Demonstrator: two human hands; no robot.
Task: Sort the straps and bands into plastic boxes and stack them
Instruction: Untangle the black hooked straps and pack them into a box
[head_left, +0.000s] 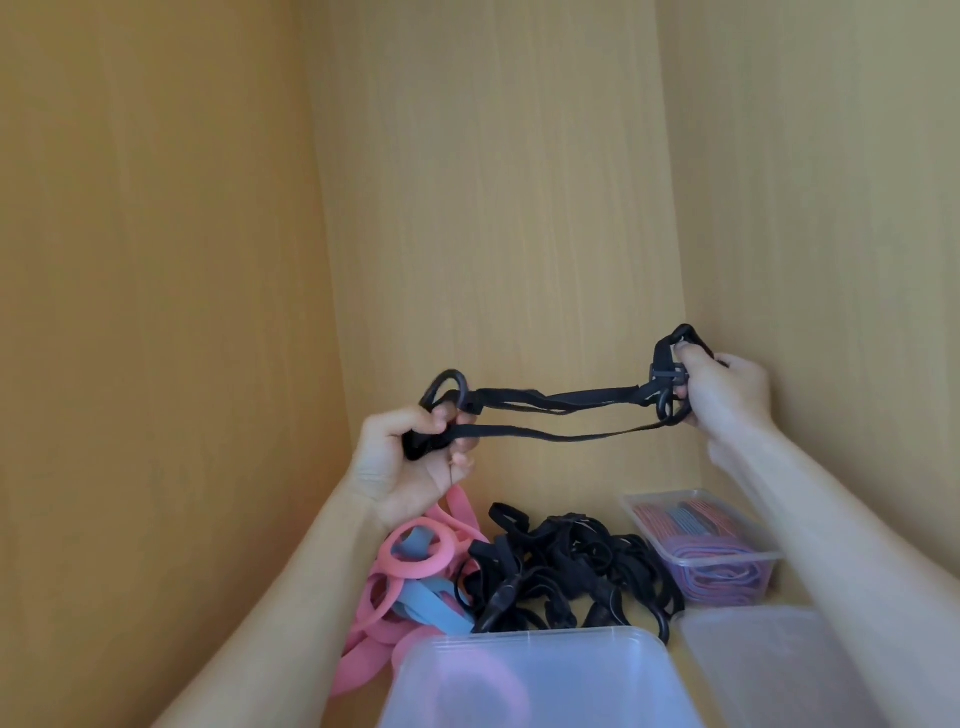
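Nearest, bottom centre, there's a shut plastic box w/ sth pink showing blurry through the lid. Just right of it is a second cloudy box; can't tell what's inside.

Behind those is the unsorted stuff: pink and blue bands on the left, and a tangled heap of black straps in the middle, w/ buckles and rings mixed in. Far right is an open box already packed w/ flat pink/blue bands.

Above the heap, the person has one black strap stretched out in the air. Left hand has its fingers curled round the ring end, right hand pinches the buckle end. The strap runs left-right between them in a couple of loose strands.

Handling-wise it looks light, limp and floppy, prob not fragile, not slippery. It'll likely snag on the rest of the heap, so grabbing by the hard ends (ring, buckle) seems best, then folding it small before boxing.

Behind it all are plain wooden walls. No brand, label or writing readable anywhere.
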